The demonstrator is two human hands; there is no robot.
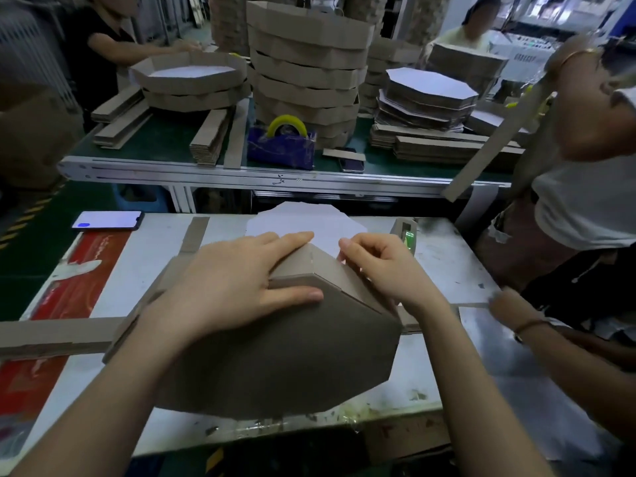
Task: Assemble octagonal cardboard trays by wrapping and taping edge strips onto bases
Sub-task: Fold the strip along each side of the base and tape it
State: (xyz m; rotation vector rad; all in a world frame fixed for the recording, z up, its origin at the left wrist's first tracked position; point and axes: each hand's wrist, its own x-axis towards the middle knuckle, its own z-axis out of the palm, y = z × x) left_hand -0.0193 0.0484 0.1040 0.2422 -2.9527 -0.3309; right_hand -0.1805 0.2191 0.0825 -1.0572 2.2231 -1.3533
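Note:
A brown octagonal cardboard tray (292, 352) stands tilted on its edge on the white worktable, its brown underside facing me. My left hand (241, 280) lies flat over its upper corner, fingers straight along the edge strip (330, 270) and thumb pressed on the base. My right hand (378, 266) has curled fingers pinching at the strip's top edge just right of the corner; whether it pinches tape I cannot tell. A white octagonal base (303, 222) lies flat behind the tray.
A tape dispenser (406, 232) sits at the right of the white worktable (447, 259); a phone (106, 220) lies far left. Loose strips (51, 333) lie left. Another person's hand (509, 304) reaches in at right. The back bench holds stacked trays (306, 74) and a blue dispenser (280, 146).

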